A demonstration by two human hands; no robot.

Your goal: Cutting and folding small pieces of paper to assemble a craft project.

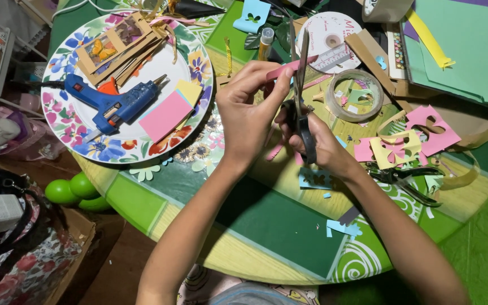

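— What are the hands doing from where you stand?

— The left hand point(248, 107) pinches a narrow pink paper strip point(290, 68) between thumb and fingertips, holding it up above the round table with the green and yellow patterned cloth point(266, 226). The right hand point(317, 144) has its fingers through the dark handles of a pair of black-handled steel scissors point(300, 96), curled tight around them; the blades point up and away, and the strip crosses them near the top. Whether the blades are shut on the paper I cannot tell.

— And around them?

— To the left lies a large floral-rimmed round plate point(66, 121), carrying a blue hot glue gun point(111, 101), a small stack of pink and yellow square paper sheets point(170, 110) and some brown card strips point(122, 51). Just beyond the scissors sits a roll of clear adhesive tape point(357, 96), and behind that a white ribbon spool point(330, 35). To the right are pink and yellow paper sheets with butterfly shapes cut out point(408, 141), with a second pair of dark scissors point(405, 181) lying near them. Small blue paper scraps point(343, 227) lie on the cloth near the right forearm. Off the table's left edge are green balloons point(74, 189).
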